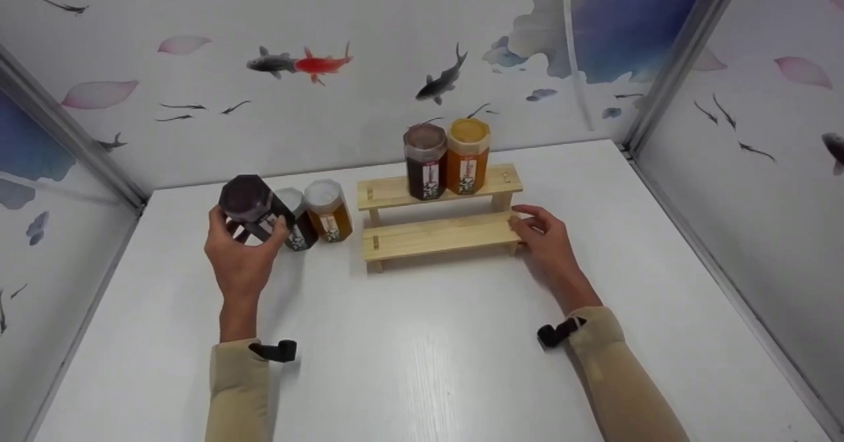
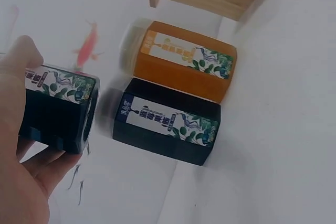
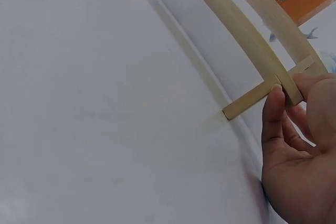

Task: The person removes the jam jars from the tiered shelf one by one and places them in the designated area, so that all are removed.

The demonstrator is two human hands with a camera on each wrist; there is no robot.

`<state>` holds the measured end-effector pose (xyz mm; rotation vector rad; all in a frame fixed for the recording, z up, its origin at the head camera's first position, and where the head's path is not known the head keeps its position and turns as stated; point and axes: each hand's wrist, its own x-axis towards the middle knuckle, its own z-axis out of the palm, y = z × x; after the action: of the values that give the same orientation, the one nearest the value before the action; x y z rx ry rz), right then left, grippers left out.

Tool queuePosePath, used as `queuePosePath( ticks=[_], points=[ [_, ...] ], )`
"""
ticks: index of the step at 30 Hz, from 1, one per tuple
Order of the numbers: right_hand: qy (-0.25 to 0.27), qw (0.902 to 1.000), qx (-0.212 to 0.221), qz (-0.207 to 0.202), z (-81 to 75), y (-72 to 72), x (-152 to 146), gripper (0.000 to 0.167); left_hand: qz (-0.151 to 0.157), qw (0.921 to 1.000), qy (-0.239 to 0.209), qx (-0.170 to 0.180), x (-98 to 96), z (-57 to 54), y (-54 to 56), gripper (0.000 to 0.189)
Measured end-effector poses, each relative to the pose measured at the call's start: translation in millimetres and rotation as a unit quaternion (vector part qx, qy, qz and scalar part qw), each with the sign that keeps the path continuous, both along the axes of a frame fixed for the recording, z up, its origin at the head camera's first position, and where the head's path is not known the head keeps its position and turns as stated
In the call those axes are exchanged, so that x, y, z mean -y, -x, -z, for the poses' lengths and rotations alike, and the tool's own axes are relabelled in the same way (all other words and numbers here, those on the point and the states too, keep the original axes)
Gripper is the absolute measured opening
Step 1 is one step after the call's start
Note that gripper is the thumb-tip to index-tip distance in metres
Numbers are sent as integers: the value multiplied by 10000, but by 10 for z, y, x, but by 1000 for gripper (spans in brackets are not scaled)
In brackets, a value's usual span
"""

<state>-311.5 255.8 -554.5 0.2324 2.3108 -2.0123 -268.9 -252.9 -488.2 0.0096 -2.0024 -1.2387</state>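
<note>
My left hand (image 1: 242,260) grips a dark hexagonal jar (image 1: 247,199) around its sides, tilted and raised above the table at the left. Just right of it stand another dark jar (image 2: 165,121) and an amber jar (image 2: 184,61), side by side with pale lids. A two-step wooden rack (image 1: 442,236) stands right of the middle. Its right end, at the lower step, is pinched between thumb and fingers of my right hand (image 1: 547,241). On the upper step sit a dark jar (image 1: 425,165) with a brownish lid and an amber jar (image 1: 468,158) with a yellow lid, close together.
The white table (image 1: 409,349) meets a wall (image 1: 369,119) with painted fish behind the rack. Side panels (image 1: 758,165) with metal frame posts close in the left and right. Each sleeve cuff carries a small black wrist camera (image 1: 283,351).
</note>
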Motion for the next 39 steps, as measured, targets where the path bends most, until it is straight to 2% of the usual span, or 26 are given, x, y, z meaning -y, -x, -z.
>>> queuePosePath(
  ticks=[5,11,19,27,30,35,39],
  points=[
    [103,9998,-174,17,6,-15,-40,48,263,9993,270,23,-76,36,-9,76],
    [104,9995,-292,-38,6,-42,-26,48,316,9983,442,189,-61,56,-55,76],
    [90,9996,-251,-37,-4,-38,-43,50,367,9969,585,388,49,140,-91,75],
    [142,9997,-193,-45,1,-36,-39,49,277,9974,351,572,258,236,-98,70],
    [196,9996,-211,-33,-3,-30,-39,49,249,9963,214,793,324,294,-96,70],
    [143,9997,-213,-34,2,-18,-19,48,165,9900,-41,1401,382,386,-82,73],
    [-30,9997,-259,-23,13,-14,2,49,82,9874,-133,1572,420,453,-49,76]
  ],
)
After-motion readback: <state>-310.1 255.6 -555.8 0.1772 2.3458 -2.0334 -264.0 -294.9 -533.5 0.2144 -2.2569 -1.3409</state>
